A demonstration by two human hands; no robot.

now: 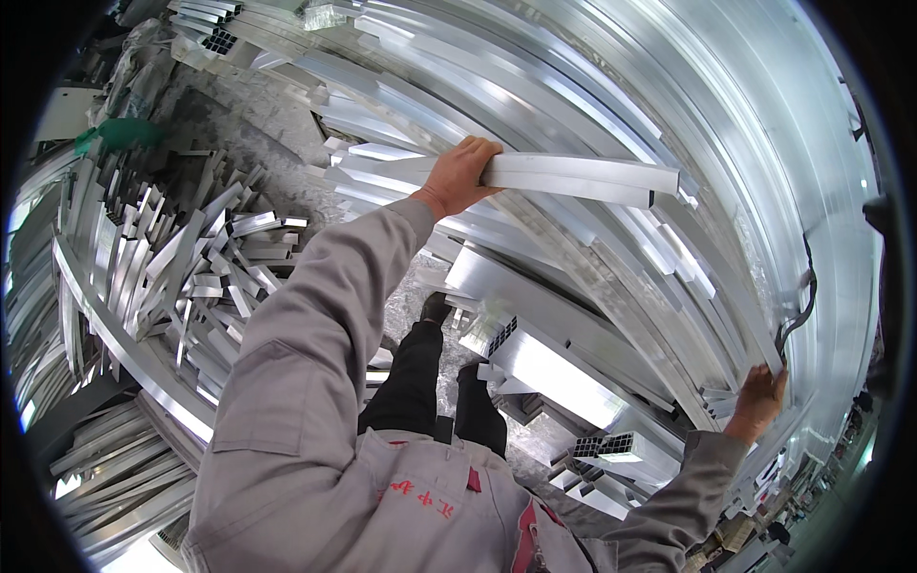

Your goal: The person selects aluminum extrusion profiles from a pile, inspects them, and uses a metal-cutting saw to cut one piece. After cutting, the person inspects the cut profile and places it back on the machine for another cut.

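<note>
Looking at a silver metal bar [587,178], over a big stack of long metal profiles [564,224]; can't tell if touching them. Grasped in the left hand [463,177], with the squared end pointing off to the right. Way over right, got the right hand [759,401] up against another long profile [750,315]; can't tell if gripping or just resting there. Dark cable [810,296] just above, kinda snaky. Closer to the body, hollow square tubes [616,447] with open ends showing, plus black trouser legs [411,377] over grey floor [403,298]. Off left, a seriously messy heap of short metal pieces [191,258], with a green bundle [129,136] beyond.
</note>
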